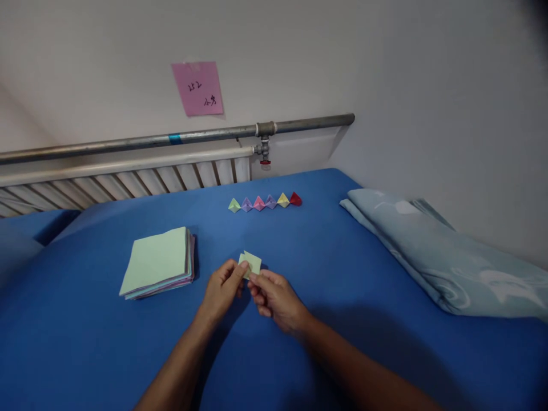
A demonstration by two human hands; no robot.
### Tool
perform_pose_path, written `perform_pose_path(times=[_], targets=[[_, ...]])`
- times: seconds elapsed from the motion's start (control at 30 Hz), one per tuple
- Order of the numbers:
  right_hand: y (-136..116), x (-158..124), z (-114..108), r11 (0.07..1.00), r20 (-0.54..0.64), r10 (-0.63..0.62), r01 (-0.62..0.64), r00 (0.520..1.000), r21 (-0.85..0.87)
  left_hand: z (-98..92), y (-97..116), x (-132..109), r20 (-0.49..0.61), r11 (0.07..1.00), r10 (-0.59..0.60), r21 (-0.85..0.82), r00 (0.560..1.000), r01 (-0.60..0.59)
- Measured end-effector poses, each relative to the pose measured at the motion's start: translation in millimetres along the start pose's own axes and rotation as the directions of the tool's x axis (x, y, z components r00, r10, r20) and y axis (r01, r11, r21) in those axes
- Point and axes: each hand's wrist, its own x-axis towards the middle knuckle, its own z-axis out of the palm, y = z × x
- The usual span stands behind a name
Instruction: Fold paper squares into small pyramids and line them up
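Observation:
A small folded piece of pale green paper (252, 262) is pinched between both hands above the blue surface. My left hand (224, 285) grips its left side, thumb on top. My right hand (276, 298) closes on its lower right edge, the other fingers curled beneath. To the left lies a stack of square coloured paper (157, 257), light green on top. Farther back, several small folded paper pieces (258, 203) sit in a row, in green, purple, pink, yellow and red.
A blue sheet (274, 365) covers the bed. At the right lies a folded grey-green blanket (436, 251) against the wall. Behind the bed run a metal pipe (214, 135), a valve (265, 149) and a white radiator (141, 181). A pink note (197, 89) hangs above.

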Motion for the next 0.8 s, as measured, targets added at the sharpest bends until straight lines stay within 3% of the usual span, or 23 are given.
perform_pose_path(times=[0.27,0.43,0.67,0.8], targets=[[0.6,3.3,-1.5,1.0,-0.025,-0.009,0.009,1.0,-0.006,0.2,-0.2,2.2,0.019,0.994,-0.067,-0.082,0.998,0.069],[2.7,3.3,-2.0,0.998,-0.025,-0.02,0.018,1.0,-0.054,-4.1,2.6,4.2,0.1,0.968,-0.113,-0.215,0.989,0.132],[7.8,-0.2,2.1,0.985,0.041,0.019,-0.012,0.999,-0.174,-5.9,-0.1,5.5,-0.082,0.986,-0.064,-0.158,0.995,0.051],[6.5,-0.4,2.9,0.984,0.047,0.05,-0.042,0.998,-0.174,-7.8,-1.6,4.4,-0.107,0.993,-0.044,-0.112,0.993,0.032]])
